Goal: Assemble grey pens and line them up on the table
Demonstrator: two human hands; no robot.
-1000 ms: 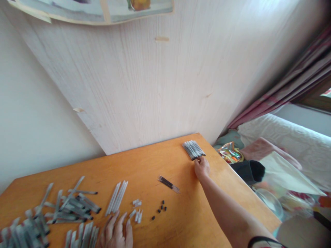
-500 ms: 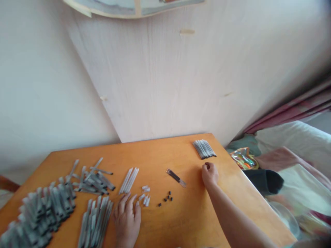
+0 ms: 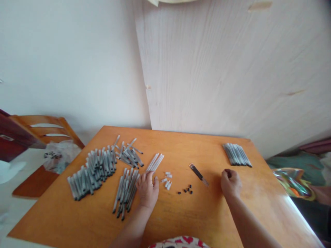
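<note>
My left hand [image 3: 148, 188] rests on the table, its fingers slightly bent and thumb apart. It lies between a bundle of capped pens [image 3: 126, 189] and several clear pen barrels [image 3: 155, 162], fingertips by the lower barrel ends. My right hand [image 3: 231, 183] is curled into a fist on the table, with nothing showing in it. Above it is a row of capped pens [image 3: 237, 154]. Between the hands are small white pieces [image 3: 168, 185], several small black plugs [image 3: 185, 190] and dark ink refills [image 3: 198, 174].
Two more piles of pens, a large one [image 3: 94, 170] and a looser one [image 3: 130, 154], lie on the left of the wooden table [image 3: 181, 220]. A chair [image 3: 49, 129] with a plastic bag [image 3: 59, 155] stands at left. A shiny packet [image 3: 294, 182] is beyond the right edge.
The camera view has swung to the left, showing the chair and more of the left side. My left fingers are more bent together than before. The right fist stays in place below the pen row.
</note>
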